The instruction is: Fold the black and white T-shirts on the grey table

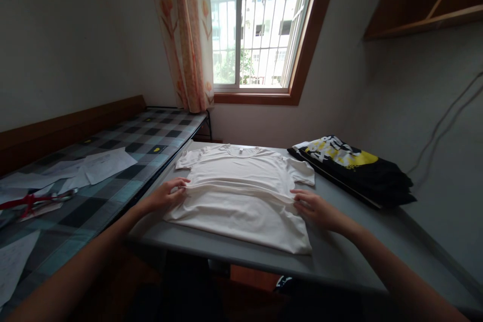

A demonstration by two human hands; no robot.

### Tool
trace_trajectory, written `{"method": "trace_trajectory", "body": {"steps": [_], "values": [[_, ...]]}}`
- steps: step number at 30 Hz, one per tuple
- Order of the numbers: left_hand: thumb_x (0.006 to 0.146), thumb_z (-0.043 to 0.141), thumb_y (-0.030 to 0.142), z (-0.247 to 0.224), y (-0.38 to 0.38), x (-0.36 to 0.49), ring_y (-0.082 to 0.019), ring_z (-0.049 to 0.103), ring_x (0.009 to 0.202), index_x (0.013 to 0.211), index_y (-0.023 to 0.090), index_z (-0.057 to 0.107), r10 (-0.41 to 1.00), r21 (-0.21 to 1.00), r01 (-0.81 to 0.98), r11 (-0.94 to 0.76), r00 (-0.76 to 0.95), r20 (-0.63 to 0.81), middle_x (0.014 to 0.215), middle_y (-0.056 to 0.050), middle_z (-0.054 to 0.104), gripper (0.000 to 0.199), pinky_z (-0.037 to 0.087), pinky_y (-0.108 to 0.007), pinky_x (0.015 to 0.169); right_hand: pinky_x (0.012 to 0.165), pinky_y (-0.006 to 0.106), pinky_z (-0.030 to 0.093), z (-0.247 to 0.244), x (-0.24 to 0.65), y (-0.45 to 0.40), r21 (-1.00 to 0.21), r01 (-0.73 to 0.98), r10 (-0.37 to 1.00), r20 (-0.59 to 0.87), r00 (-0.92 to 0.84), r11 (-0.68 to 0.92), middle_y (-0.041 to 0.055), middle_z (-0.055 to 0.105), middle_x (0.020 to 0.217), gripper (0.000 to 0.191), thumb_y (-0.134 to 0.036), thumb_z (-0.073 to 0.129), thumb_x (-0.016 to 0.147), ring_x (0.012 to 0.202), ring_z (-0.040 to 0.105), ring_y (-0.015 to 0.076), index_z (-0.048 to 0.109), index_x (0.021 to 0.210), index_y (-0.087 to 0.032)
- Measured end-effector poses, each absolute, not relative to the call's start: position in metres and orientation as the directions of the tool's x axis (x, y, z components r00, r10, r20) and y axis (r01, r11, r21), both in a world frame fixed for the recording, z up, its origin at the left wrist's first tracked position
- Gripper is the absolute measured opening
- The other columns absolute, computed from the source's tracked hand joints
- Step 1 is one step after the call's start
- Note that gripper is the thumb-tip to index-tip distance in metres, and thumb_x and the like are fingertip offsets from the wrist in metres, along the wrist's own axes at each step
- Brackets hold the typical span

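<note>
A white T-shirt (pixel 234 216) lies spread on the grey table, its neckline toward the window and both short sleeves out to the sides. Its lower part is folded upward, so the hem runs as a slightly wavy line across the middle. At the left end of that hem, my left hand (pixel 171 194) pinches the cloth between thumb and fingers. My right hand (pixel 311 207) grips the opposite end, with its fingertips on the fabric and the thumb partly hidden. Some wrinkles cross the folded part near both hands.
Folded dark clothes (pixel 350 171) with a yellow and white print are stacked on the table (pixel 339 246) at the right. On the left, a checked bed (pixel 113 181) holds papers (pixel 107 165) and a red object (pixel 28 204). A curtain (pixel 190 35) hangs beside the window.
</note>
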State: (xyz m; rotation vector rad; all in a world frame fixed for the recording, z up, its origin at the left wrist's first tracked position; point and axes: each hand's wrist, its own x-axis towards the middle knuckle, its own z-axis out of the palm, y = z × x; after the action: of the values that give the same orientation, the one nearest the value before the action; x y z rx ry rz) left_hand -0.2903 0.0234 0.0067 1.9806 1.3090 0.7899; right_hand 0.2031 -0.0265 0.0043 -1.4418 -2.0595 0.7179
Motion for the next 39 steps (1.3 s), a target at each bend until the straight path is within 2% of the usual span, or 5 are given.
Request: {"method": "trace_trajectory", "body": {"steps": [9,14,21,32,39], "values": [[0.065,0.078,0.049,0.037,0.020,-0.297,-0.018,0.063,0.069,0.088,0.017,0.065,0.989,0.992,0.125,0.026,0.143,-0.044,0.078,-0.003,0.067,0.042,0.050,-0.027,0.062,0.063,0.030,0.052,0.024,0.210,-0.032,-0.995,0.098,0.996,-0.038,-0.082,-0.030,0.0021,0.065,0.078,0.052,-0.067,0.071,0.066,0.066,0.061,0.0162,0.062,0.092,-0.024],[0.075,0.065,0.053,0.012,0.029,-0.287,-0.028,0.066,0.093,0.086,0.017,0.068,0.961,0.873,0.468,-0.139,0.275,0.005,0.096,-0.011,0.071,0.037,0.052,-0.036,0.081,0.084,0.042,0.053,-0.002,0.198,-0.022,-0.834,0.524,0.978,0.076,-0.196,0.170,0.0109,0.067,0.100,0.041,-0.061,0.051,0.083,0.094,0.063,0.0261,0.061,0.090,-0.022],[0.089,0.042,0.032,-0.019,0.064,-0.232,-0.028,0.034,0.141,0.089,0.019,0.064,0.867,0.463,0.739,-0.490,0.356,0.349,0.139,-0.013,0.054,0.025,0.027,-0.045,0.116,0.111,0.060,0.024,-0.050,0.154,0.019,-0.322,0.930,0.974,0.196,-0.116,0.176,0.0132,0.035,0.153,0.030,-0.034,0.035,0.095,0.144,0.023,0.0343,0.061,0.097,-0.018],[0.095,0.030,0.022,-0.063,0.163,-0.193,-0.032,0.032,0.141,0.128,0.012,0.053,0.922,0.267,0.888,-0.375,0.326,0.210,0.149,-0.018,0.041,0.042,0.017,-0.058,0.115,0.113,0.061,0.018,-0.057,0.154,0.102,-0.215,0.967,0.983,0.149,-0.109,0.140,0.0138,0.038,0.152,0.048,-0.031,0.023,0.098,0.142,0.030,0.0323,0.049,0.136,-0.017],[0.093,0.035,0.024,-0.059,0.197,-0.190,-0.034,0.034,0.140,0.125,0.012,0.056,0.935,0.403,0.851,-0.335,0.249,0.252,0.145,-0.019,0.046,0.040,0.016,-0.059,0.114,0.115,0.052,0.019,-0.054,0.157,0.139,-0.232,0.967,0.989,0.128,-0.080,0.109,0.0125,0.039,0.151,0.046,-0.033,0.024,0.099,0.142,0.031,0.0274,0.052,0.133,-0.018]]}}
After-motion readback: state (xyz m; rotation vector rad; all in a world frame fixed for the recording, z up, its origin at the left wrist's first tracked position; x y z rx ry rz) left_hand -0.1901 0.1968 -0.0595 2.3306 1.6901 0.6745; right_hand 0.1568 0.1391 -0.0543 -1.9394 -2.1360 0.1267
